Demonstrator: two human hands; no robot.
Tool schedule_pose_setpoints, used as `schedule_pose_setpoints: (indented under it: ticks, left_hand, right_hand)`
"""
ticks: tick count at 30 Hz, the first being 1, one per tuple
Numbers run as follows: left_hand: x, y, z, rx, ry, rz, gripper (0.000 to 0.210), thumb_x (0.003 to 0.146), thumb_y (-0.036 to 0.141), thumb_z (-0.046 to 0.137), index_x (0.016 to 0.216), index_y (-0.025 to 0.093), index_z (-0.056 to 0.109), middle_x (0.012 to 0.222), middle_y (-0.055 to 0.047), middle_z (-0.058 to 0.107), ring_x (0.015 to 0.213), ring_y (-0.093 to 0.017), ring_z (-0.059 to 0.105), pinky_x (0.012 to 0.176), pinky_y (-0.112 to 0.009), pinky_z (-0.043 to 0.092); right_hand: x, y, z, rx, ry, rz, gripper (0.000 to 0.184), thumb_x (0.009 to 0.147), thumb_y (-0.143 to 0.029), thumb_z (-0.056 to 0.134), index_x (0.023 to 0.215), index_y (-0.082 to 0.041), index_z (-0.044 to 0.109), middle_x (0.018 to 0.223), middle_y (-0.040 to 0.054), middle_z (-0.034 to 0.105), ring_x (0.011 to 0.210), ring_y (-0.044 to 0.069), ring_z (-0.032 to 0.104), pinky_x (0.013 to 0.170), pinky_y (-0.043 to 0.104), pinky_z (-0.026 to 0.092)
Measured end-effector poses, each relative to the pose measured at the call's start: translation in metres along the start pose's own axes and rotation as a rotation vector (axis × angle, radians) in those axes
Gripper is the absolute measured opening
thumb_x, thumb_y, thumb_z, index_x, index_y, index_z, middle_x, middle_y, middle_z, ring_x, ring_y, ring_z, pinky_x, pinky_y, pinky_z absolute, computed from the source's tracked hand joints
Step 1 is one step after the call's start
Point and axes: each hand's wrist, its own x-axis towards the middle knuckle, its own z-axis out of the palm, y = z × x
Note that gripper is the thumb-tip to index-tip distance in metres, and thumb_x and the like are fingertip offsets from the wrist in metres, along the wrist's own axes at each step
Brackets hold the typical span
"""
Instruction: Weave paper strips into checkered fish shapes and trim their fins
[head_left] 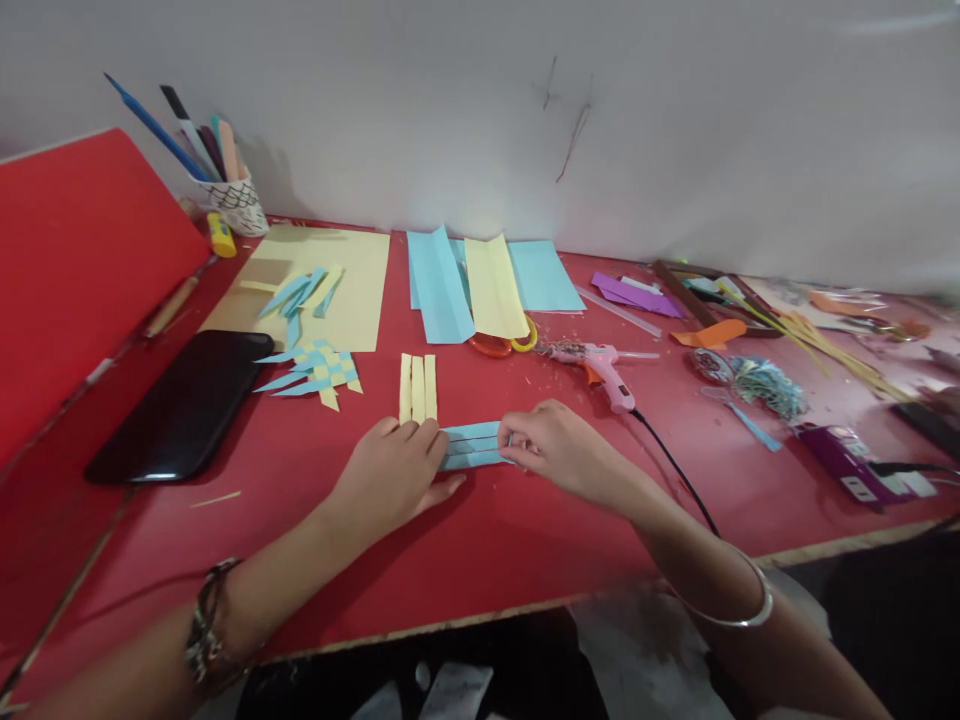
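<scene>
Several blue paper strips (472,446) lie side by side, crosswise on the red table, between my two hands. My left hand (397,462) presses down on their left end with bent fingers, its thumb apart from them. Just above its knuckles stand the upper parts of three pale yellow paper strips (418,388); their lower ends are hidden by the fingers. My right hand (551,447) pinches the right end of the blue strips between thumb and fingers. To the left lies a woven blue and yellow paper piece (322,372) with loose strip ends.
A black phone (187,405) lies left, below a cream sheet (352,300) with cut strips. Folded blue (442,290) and yellow paper (495,285) partly cover scissors (525,334). A pink glue gun (604,368) trails its cord near my right forearm. A pen cup (238,205) stands at the back.
</scene>
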Motion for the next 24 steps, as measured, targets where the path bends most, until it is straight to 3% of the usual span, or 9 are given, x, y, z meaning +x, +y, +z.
schedule_pose_setpoints:
  ticks: [3, 10, 14, 19, 22, 24]
  left_hand:
    - [-0.002, -0.003, 0.004, 0.000, 0.081, 0.030, 0.024, 0.079, 0.034, 0.050, 0.068, 0.015, 0.058, 0.060, -0.002, 0.059, 0.057, -0.017, 0.058, 0.054, -0.028, 0.034]
    - [-0.004, -0.007, 0.008, -0.109, 0.104, 0.016, 0.029, 0.076, 0.043, 0.052, 0.074, 0.015, 0.059, 0.067, -0.003, 0.061, 0.061, -0.018, 0.059, 0.057, -0.029, 0.037]
    - [-0.004, -0.006, 0.009, -0.125, 0.095, -0.020, 0.032, 0.077, 0.044, 0.049, 0.073, 0.014, 0.060, 0.066, -0.004, 0.060, 0.062, -0.019, 0.059, 0.055, -0.030, 0.037]
    - [-0.005, -0.005, 0.010, -0.137, 0.127, -0.057, 0.017, 0.076, 0.027, 0.049, 0.071, 0.014, 0.060, 0.064, -0.002, 0.060, 0.059, -0.018, 0.059, 0.056, -0.030, 0.038]
    - [-0.005, -0.004, 0.009, -0.157, 0.150, -0.108, 0.018, 0.077, 0.022, 0.045, 0.069, 0.015, 0.059, 0.062, -0.002, 0.060, 0.057, -0.017, 0.058, 0.060, -0.031, 0.039]
    - [-0.005, -0.005, 0.008, -0.172, 0.150, -0.143, 0.021, 0.078, 0.021, 0.042, 0.068, 0.015, 0.059, 0.060, -0.002, 0.060, 0.057, -0.017, 0.058, 0.063, -0.031, 0.040]
  right_hand:
    - [0.001, -0.001, -0.002, -0.001, -0.010, 0.008, 0.014, 0.080, -0.020, 0.049, 0.067, -0.016, 0.055, 0.053, -0.0029, 0.053, 0.051, 0.008, 0.042, 0.052, 0.021, 0.025]
    - [0.003, -0.002, -0.001, -0.027, 0.118, -0.151, 0.016, 0.082, -0.015, 0.042, 0.068, -0.015, 0.050, 0.071, 0.0000, 0.054, 0.065, 0.010, 0.043, 0.073, 0.027, 0.029]
    - [0.001, -0.006, -0.001, 0.166, 0.074, -0.073, 0.017, 0.085, -0.019, 0.036, 0.070, -0.017, 0.045, 0.063, -0.0025, 0.048, 0.056, 0.008, 0.040, 0.056, 0.022, 0.029]
    - [-0.001, -0.007, -0.001, 0.470, 0.033, -0.074, 0.006, 0.081, -0.023, 0.042, 0.078, -0.019, 0.044, 0.062, -0.0052, 0.048, 0.052, 0.006, 0.040, 0.049, 0.018, 0.029]
    - [-0.008, 0.011, -0.002, 0.478, 0.162, 0.021, 0.010, 0.080, -0.027, 0.042, 0.083, -0.019, 0.047, 0.060, -0.0046, 0.047, 0.052, 0.008, 0.043, 0.051, 0.019, 0.032]
    - [-0.016, 0.032, -0.003, 0.350, 0.371, 0.144, 0.016, 0.080, -0.032, 0.040, 0.084, -0.019, 0.049, 0.058, -0.0033, 0.047, 0.053, 0.010, 0.045, 0.053, 0.022, 0.035]
